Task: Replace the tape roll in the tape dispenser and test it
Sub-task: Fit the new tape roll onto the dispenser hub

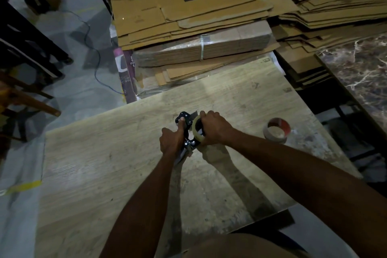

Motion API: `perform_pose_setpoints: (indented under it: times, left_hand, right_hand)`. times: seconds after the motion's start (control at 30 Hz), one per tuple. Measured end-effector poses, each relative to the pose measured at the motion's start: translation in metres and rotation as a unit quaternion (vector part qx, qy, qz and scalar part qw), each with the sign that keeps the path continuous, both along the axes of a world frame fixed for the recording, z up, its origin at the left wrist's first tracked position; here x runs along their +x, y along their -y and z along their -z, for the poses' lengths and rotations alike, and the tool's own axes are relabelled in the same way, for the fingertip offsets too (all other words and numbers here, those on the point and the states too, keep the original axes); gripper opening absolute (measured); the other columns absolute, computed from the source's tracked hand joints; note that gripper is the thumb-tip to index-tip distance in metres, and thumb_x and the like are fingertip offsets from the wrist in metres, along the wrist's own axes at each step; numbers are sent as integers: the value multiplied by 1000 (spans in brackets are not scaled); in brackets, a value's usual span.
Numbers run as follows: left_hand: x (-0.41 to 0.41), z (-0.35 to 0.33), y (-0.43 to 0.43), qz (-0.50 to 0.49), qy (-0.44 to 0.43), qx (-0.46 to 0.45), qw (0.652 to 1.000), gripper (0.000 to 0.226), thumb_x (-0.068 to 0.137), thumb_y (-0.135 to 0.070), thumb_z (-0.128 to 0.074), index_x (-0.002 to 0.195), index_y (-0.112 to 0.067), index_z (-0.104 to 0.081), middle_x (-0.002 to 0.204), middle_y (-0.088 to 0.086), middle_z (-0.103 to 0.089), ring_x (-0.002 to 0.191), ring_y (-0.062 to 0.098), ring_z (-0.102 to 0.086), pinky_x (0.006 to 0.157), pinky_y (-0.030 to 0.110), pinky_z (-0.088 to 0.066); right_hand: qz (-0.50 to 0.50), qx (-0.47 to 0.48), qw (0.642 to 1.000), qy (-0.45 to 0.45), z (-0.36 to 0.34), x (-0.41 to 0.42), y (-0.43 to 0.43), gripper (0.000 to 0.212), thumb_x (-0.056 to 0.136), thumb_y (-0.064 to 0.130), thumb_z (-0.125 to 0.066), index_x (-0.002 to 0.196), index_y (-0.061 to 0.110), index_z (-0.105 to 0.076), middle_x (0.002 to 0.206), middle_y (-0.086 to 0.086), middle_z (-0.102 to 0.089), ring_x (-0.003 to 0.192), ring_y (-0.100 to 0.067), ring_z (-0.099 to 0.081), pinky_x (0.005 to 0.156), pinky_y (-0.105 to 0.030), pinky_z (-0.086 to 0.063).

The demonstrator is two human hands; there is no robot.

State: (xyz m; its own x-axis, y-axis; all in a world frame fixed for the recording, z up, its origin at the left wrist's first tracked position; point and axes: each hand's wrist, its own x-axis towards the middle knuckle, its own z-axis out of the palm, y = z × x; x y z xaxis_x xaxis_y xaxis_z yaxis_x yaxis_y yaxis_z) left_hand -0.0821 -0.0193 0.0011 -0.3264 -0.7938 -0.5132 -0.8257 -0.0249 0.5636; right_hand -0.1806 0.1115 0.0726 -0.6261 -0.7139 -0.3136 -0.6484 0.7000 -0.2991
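Observation:
A black tape dispenser (185, 119) lies on the wooden table (104, 163), near its middle. My left hand (172, 139) grips the dispenser from the left, with the thumb stretched along its top. A pale clear tape roll (197, 130) sits against the dispenser's right side, and my right hand (213, 127) curls over and holds this roll. The dispenser's metal lower end (189, 144) shows between the two hands. A second roll (276, 133), with a brownish core and a red band, lies loose on the table to the right, apart from both hands.
Stacks of flattened cardboard boxes (188, 16) fill the far side beyond the table. A marble-patterned surface (360, 69) lies at the right. Dark furniture legs (31, 48) and a blue cable (94, 58) are on the floor at the left.

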Motion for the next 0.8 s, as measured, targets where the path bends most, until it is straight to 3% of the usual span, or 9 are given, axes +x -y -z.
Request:
perform_pose_setpoints:
  times: [0.17, 0.37, 0.5, 0.67, 0.8]
  left_hand:
    - [1, -6, -3, 6, -3, -5, 1000, 121, 66, -103, -37, 134, -4, -51, 128, 20, -65, 110, 38, -66, 87, 42, -57]
    - [0, -6, -2, 1, -2, -4, 1000, 117, 67, -101, -39, 132, -5, -52, 122, 19, -67, 103, 36, -67, 88, 46, -59]
    - [-1, -6, -3, -10, -9, 2, 1000, 121, 62, -104, -37, 132, -7, -51, 122, 17, -66, 104, 35, -67, 88, 48, -59]
    - [0, -4, -5, -15, -13, -2, 1000, 117, 66, -103, -39, 132, -8, -52, 123, 16, -66, 104, 34, -66, 90, 48, -58]
    - [0, -1, -3, -20, -15, 4, 1000, 124, 59, -107, -37, 133, -8, -51, 126, 16, -65, 106, 35, -66, 90, 48, -59]
  right_hand:
    - [-18, 18, 1000, 5, -3, -6, 1, 84, 64, 50, -86, 127, 6, -53, 117, -15, -57, 106, -29, -56, 85, -35, -48]
    - [42, 0, 999, 29, 15, -4, 17, 101, 41, 74, -80, 117, 12, -60, 109, -5, -62, 100, -24, -61, 91, -35, -48]
    - [85, -28, 996, 26, 15, 2, 10, 83, 52, 63, -85, 114, 12, -62, 107, -5, -62, 98, -22, -62, 89, -32, -48]
    - [184, -79, 978, 59, 29, 15, 4, 100, 42, 59, -88, 120, 9, -50, 114, -6, -60, 109, -25, -56, 82, -28, -47]
    - [206, -89, 973, 50, 38, 22, 0, 100, 50, 55, -88, 126, 7, -44, 121, -12, -58, 113, -26, -53, 83, -29, -47]
